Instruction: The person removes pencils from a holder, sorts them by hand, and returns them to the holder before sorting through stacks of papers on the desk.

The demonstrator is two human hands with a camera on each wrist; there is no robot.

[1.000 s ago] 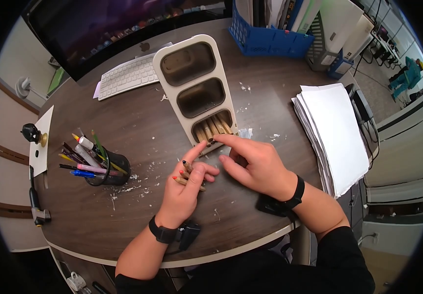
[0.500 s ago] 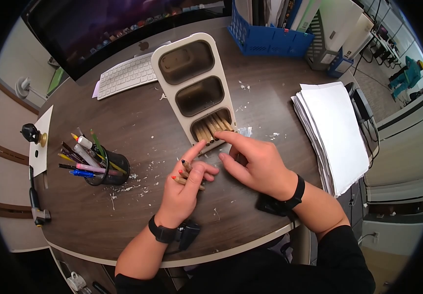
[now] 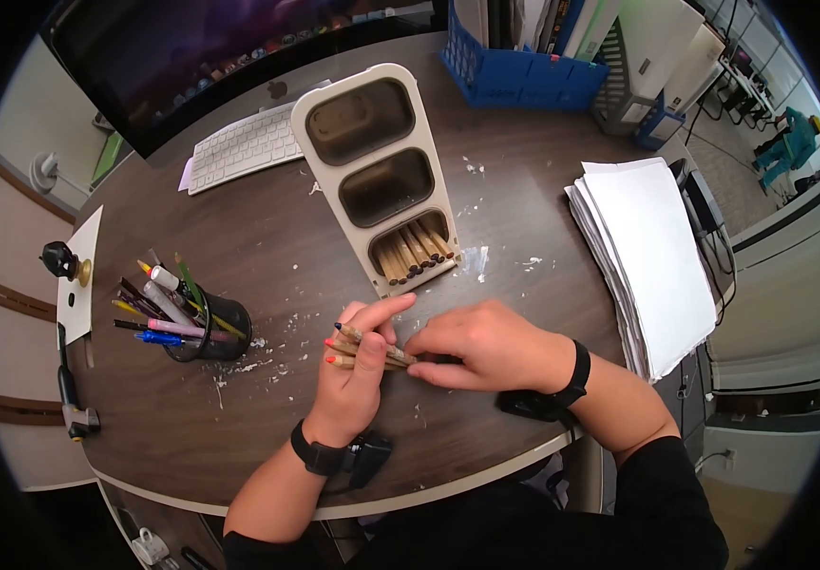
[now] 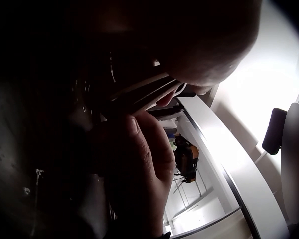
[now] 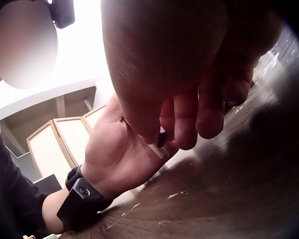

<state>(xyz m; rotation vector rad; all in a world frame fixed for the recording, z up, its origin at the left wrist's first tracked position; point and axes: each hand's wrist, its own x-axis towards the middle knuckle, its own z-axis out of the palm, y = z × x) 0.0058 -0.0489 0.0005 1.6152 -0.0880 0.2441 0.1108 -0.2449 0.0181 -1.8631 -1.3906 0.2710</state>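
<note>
wrists: black strap on each; black device at the left wrist (image 3: 367,460), black device at the right wrist (image 3: 529,405).
left hand: left hand (image 3: 348,385) palm up-ish, thumb laid over the bundle, index reaching toward the holder's near end. Partly closed, gripping pencils. Lower fingers partly hidden.
right hand: right hand (image 3: 500,347) fingers curled in, thumb and index pinching at the bundle's right end. How many pencils it has: can't tell.
bundle: slim wood-coloured pencils (image 3: 351,362) between the two hands, over the desk. Three tips visible, one dark, two red-orange, all pointing left.
desk: dark wood-grain desk (image 3: 286,418), pale edge, white shavings scattered left of the hands and around the holder.
cup: round black mesh cup (image 3: 229,328) on the left, packed with pens, markers and pencils leaning left.
paper: thick stack of white paper (image 3: 648,256), right side.
holder: cream three-compartment plastic holder (image 3: 364,163), just beyond the hands. Nearest compartment has a row of wood-coloured pencils (image 3: 408,252), dark ends toward the person.
scrap: clear shiny piece (image 3: 474,261) just right of the holder.
keyboard: white keyboard (image 3: 248,147), left of the holder.
files: blue plastic basket (image 3: 524,81) with folders, grey file box (image 3: 614,104) beside it.
monitor: black-framed monitor (image 3: 239,47), far left, screen on.
</note>
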